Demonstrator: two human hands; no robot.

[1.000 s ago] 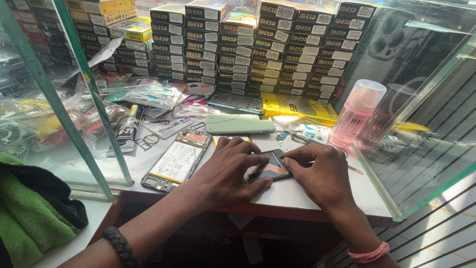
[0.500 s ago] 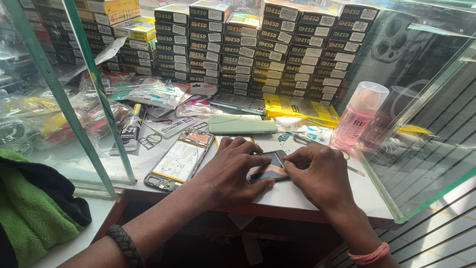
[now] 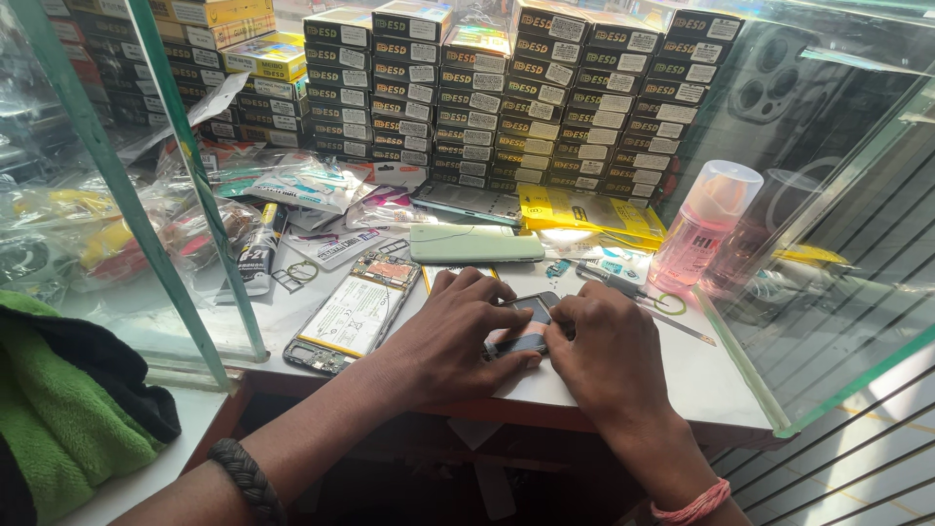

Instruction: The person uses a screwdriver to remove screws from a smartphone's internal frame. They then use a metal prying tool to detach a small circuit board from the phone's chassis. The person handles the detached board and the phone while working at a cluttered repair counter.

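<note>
A small dark phone part (image 3: 526,321) lies flat on the white worktop (image 3: 682,375), and both hands press on it. My left hand (image 3: 453,336) covers its left side, thumb along the near edge. My right hand (image 3: 609,351) rests on its right side with fingertips on the top. Most of the part is hidden under the fingers. To the left lies an opened phone (image 3: 353,312) showing its battery and circuit board. A pale green phone back cover (image 3: 475,244) lies just beyond the hands.
Stacks of small black and yellow boxes (image 3: 506,93) line the back. A pink spray bottle (image 3: 701,229) stands at the right beside a glass wall (image 3: 828,244). A glue tube (image 3: 258,251), plastic packets and tweezers (image 3: 662,319) lie around. Green cloth (image 3: 58,409) sits lower left.
Both hands stay pressed on the small part; the fingers have shifted only slightly. The view has edged a little.
</note>
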